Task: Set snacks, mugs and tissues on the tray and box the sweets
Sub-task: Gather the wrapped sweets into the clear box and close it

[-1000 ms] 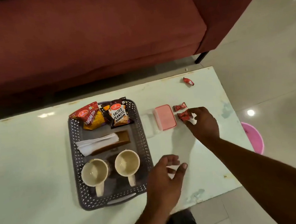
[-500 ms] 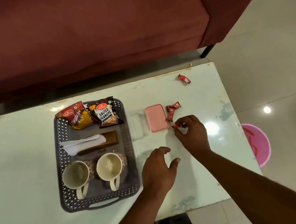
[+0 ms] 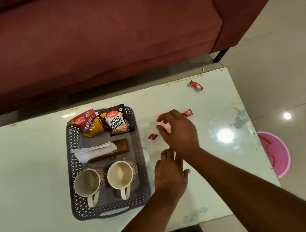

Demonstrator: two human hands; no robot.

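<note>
A grey perforated tray [image 3: 141, 154] holds two snack packets [image 3: 117, 122], white tissues [image 3: 94, 151] on a brown holder, and two empty mugs [image 3: 120, 175]. Right of the tray stands a clear, hard-to-see box [image 3: 149, 148] with one red sweet [image 3: 152, 136] inside its outline. My right hand [image 3: 178, 130] hovers with fingers apart over the pink lid [image 3: 163, 124], hiding most of it. Another red sweet [image 3: 189, 112] lies just beyond that hand, and a third sweet [image 3: 196, 85] sits near the far edge. My left hand [image 3: 170, 174] rests empty by the box's near end.
The white glossy table [image 3: 33, 183] ends close on the right and at the front. A maroon sofa [image 3: 104, 45] stands behind it. A pink bin [image 3: 277, 152] sits on the floor to the right.
My right hand moved left over the pink lid and let go of the sweet, which now lies in the clear box. My left hand shifted slightly toward the box.
</note>
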